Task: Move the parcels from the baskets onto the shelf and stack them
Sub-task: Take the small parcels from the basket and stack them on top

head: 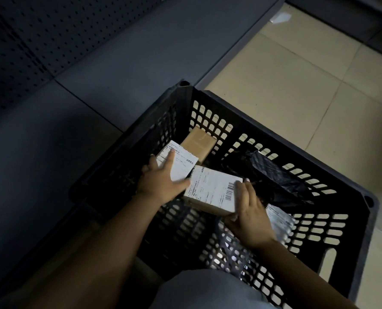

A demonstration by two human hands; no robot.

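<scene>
A black slotted basket (263, 128) stands on the floor beside the grey shelf (96, 81). Inside it, my left hand (161, 177) grips a small box with a white label (181, 162), fingers over its top. My right hand (250, 210) holds the right end of a second labelled box (210, 190), thumb below and fingers on top. A plain brown box (199, 142) lies in the far corner. A black plastic mailer (272, 175) lies at the right side, and a grey mailer with a label (279, 221) lies under my right wrist.
The shelf board runs along the left with a perforated back panel (29, 36). Beige floor tiles (297, 74) lie to the right of the basket. A scrap of white paper (280, 18) lies on the floor at the far right. My knee (207, 291) is at the bottom.
</scene>
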